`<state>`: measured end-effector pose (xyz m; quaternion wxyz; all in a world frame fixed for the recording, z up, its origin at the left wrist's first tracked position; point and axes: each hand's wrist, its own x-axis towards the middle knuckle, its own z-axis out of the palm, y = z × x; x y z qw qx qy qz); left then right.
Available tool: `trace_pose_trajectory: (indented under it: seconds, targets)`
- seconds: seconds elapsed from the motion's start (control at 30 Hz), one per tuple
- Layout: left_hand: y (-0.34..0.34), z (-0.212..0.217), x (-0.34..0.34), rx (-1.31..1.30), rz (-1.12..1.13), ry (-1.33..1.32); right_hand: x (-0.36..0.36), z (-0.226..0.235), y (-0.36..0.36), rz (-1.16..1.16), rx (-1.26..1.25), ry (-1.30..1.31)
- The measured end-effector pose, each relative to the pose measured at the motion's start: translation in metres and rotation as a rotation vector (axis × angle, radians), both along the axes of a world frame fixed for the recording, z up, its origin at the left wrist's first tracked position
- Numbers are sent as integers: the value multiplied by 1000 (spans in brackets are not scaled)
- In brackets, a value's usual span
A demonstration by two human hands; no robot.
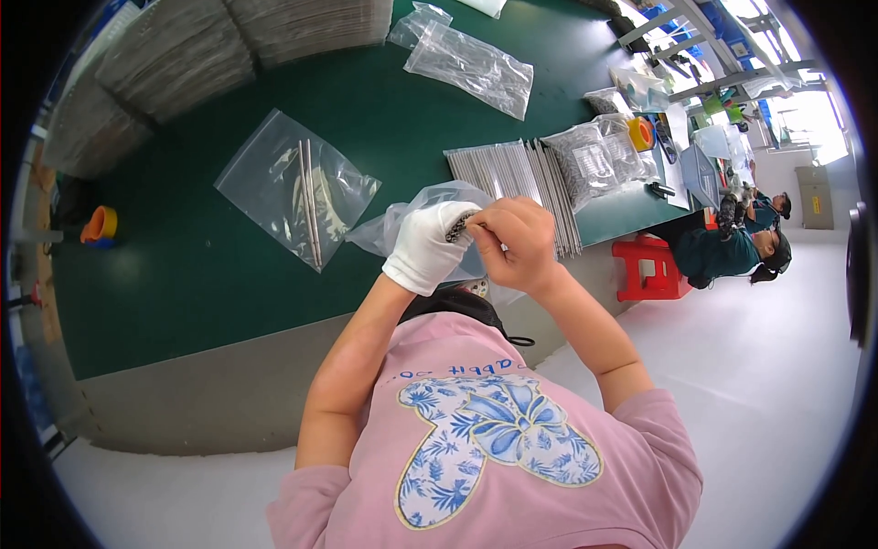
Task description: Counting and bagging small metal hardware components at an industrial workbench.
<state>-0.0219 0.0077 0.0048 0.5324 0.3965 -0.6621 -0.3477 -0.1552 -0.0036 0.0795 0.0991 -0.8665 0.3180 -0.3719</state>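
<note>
My left hand (428, 247), in a white glove, is closed around a clump of small dark metal-looking pieces (456, 228) that show at the top of its fist. Bare fingers of my right hand (518, 240) are pinched together right beside that clump; what they hold, if anything, is too small to make out. Behind the glove lies a crumpled clear plastic bag (439, 195). To the left, a flat clear bag (261, 188) rests on the green table (174, 265) with thin rods (311, 206) on it or inside it. Beyond my right hand are rows of long grey strips (494, 166).
Bags of small grey parts (578, 165) stand near tape rolls (642, 134) at the right. Clear bags (471, 69) lie at the back. Wrapped stacks (311, 27) fill the far left. Another tape roll (99, 225) sits left. Co-workers (722, 252) are by a red stool (647, 268).
</note>
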Motion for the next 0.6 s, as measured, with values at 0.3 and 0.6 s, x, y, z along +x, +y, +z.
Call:
trace_pose_trajectory:
  seconds: [0.3, 0.6]
  targets:
    - [-1, 0, -3, -5, -17, 4, -2, 5, 0, 11, -8, 25]
    - [0, 0, -1, 21, -37, 12, 2, -2, 0, -1, 64, -49]
